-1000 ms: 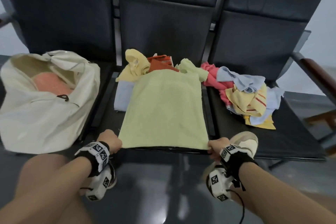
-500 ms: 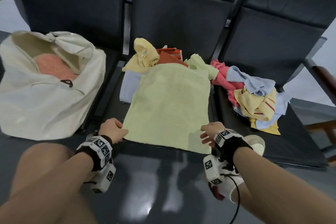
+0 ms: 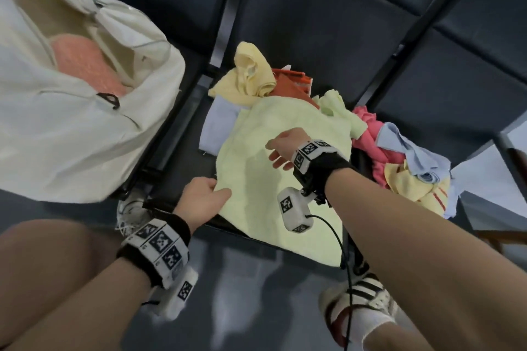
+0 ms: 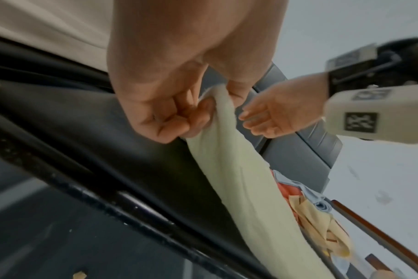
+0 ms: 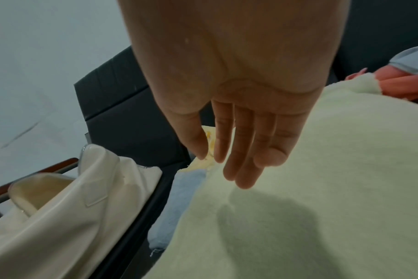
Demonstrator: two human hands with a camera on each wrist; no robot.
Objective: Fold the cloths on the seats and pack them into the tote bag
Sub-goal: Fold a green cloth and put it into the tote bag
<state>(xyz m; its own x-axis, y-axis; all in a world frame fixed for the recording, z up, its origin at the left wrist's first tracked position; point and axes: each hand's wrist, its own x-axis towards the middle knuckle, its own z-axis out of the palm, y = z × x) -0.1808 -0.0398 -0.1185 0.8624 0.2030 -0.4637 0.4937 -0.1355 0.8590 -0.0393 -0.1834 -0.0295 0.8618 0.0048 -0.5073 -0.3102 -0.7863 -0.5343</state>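
A pale yellow-green cloth (image 3: 288, 179) lies spread on the middle seat, its near edge hanging over the front rail. My left hand (image 3: 204, 198) pinches its near-left corner; the left wrist view shows that cloth (image 4: 236, 169) held between thumb and curled fingers (image 4: 170, 120). My right hand (image 3: 281, 148) hovers flat over the cloth's middle, fingers straight and holding nothing; in the right wrist view the fingers (image 5: 241, 151) cast a shadow on the cloth (image 5: 322, 207). The cream tote bag (image 3: 71, 122) stands open on the left seat with an orange-pink cloth (image 3: 85, 65) inside.
Behind the spread cloth lie a crumpled yellow cloth (image 3: 251, 74), an orange cloth (image 3: 291, 85) and a light blue one (image 3: 216, 125). A heap of pink, blue and yellow cloths (image 3: 405, 168) sits on the right seat. A dark seat rail (image 3: 256, 236) runs under my wrists.
My right hand has let go of the near-right corner and moved up over the cloth's middle. The left hand keeps its corner. The camera has swung closer and tilted.
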